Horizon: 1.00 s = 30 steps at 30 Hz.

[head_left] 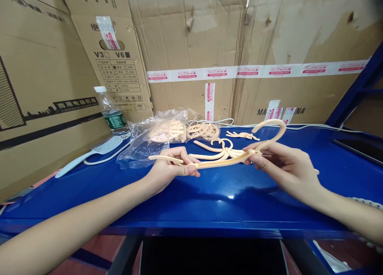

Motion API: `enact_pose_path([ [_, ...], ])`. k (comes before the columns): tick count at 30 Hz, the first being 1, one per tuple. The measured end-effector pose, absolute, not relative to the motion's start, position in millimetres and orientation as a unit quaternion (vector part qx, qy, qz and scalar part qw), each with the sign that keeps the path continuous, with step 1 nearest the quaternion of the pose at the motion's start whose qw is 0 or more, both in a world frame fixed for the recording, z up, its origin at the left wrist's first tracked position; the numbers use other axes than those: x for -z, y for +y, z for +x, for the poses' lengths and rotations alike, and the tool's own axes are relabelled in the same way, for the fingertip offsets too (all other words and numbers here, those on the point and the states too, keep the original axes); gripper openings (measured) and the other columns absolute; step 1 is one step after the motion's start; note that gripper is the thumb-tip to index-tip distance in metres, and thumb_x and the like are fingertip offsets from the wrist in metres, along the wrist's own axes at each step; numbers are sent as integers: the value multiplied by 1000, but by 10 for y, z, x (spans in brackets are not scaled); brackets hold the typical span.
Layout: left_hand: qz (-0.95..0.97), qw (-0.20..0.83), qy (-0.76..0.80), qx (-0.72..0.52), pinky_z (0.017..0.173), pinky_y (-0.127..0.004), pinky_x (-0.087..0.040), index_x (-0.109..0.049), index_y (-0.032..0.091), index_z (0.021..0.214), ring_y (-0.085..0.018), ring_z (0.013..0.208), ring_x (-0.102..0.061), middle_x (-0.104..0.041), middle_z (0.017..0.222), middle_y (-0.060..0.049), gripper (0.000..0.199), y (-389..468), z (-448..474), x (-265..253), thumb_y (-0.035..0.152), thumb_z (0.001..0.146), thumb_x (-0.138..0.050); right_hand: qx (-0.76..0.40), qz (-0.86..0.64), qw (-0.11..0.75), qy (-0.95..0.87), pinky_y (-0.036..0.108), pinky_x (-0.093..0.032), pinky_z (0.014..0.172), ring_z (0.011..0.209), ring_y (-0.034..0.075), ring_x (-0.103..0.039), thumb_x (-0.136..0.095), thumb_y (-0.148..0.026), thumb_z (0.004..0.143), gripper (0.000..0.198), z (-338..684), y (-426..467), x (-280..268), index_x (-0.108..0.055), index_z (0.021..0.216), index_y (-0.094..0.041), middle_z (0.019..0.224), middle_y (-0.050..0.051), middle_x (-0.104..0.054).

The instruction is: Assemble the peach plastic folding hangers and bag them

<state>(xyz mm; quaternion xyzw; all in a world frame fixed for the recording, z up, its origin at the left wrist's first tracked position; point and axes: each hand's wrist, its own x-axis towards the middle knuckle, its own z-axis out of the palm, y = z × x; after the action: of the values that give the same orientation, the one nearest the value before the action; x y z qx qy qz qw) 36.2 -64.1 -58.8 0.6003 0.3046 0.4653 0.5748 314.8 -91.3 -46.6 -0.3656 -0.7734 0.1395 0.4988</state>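
Note:
A peach-coloured plastic folding hanger (223,162) is held above the blue table, its hook curving up at the right. My left hand (170,167) pinches it at the left joint, where a short end piece sticks out to the left past my fingers. At the base of the hook my right hand (284,165) closes thumb and fingers on the middle joint. Part of the hanger behind my right hand is hidden, and a small tip shows beyond it. Just behind lies another hanger (226,151) of the same colour, with its arms folded.
A clear plastic bag (140,143) with hanger parts (169,130) lies at the back, beside more parts (203,131) and a small pile (242,135). At left are a water bottle (112,113) and a hairbrush (92,152). Cardboard (191,39) walls the back; a dark flat device (362,147) lies right.

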Motion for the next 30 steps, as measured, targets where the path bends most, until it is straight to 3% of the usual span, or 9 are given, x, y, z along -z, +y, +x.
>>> enact_pose_path([
  [6,603,535,335,-487,61,-21,-57,-59,14,72,-15,64,-72,-73,72,-2,26,-624,385,637,24,68,-83,-245,-410,532,-699,23,-45,45,53,13,-59,-67,-46,85,27,3113,-850,417,-62,83,-20,66,3,-67],
  [10,720,467,367,-358,58,-22,-57,-65,13,76,-15,62,-70,-74,75,-6,21,-722,422,622,32,85,-66,-249,-419,540,-686,23,-43,44,48,11,-52,-67,-48,84,31,3163,-760,405,-59,80,-19,57,0,-59],
  [12,839,340,298,-302,60,-23,-58,-67,13,76,-15,65,-70,-74,74,-7,17,-827,450,618,25,87,-61,-251,-418,544,-683,23,-43,44,47,11,-51,-67,-50,83,32,3183,-720,401,-58,81,-19,56,-1,-56],
  [16,950,-25,43,-308,70,-28,-59,-66,12,80,-19,78,-71,-74,86,-11,11,-1026,500,623,10,86,-58,-275,-437,490,-703,23,-44,44,45,11,-51,-65,-53,82,36,3174,-696,431,-57,81,-19,56,-2,-54],
  [19,935,-155,-7,-319,76,-32,-60,-66,10,83,-23,87,-71,-75,89,-12,8,-1078,510,631,8,85,-59,-313,-437,413,-735,25,-47,48,50,13,-56,-62,-54,84,35,3146,-705,499,-57,82,-19,62,-1,-56],
  [25,941,-144,67,-299,83,-38,-59,-66,9,96,-24,94,-69,-73,101,-13,15,-1039,483,669,14,86,-57,-208,-427,305,-826,28,-47,64,68,16,-60,-62,-42,86,26,3175,-662,601,-62,78,-18,75,3,-64],
  [30,949,-137,85,-272,82,-38,-58,-66,10,99,-25,97,-69,-73,105,-12,16,-1035,478,688,17,87,-56,-176,-436,257,-844,25,-37,55,58,13,-52,-63,-37,84,20,3211,-587,659,-66,82,-17,66,0,-61],
])
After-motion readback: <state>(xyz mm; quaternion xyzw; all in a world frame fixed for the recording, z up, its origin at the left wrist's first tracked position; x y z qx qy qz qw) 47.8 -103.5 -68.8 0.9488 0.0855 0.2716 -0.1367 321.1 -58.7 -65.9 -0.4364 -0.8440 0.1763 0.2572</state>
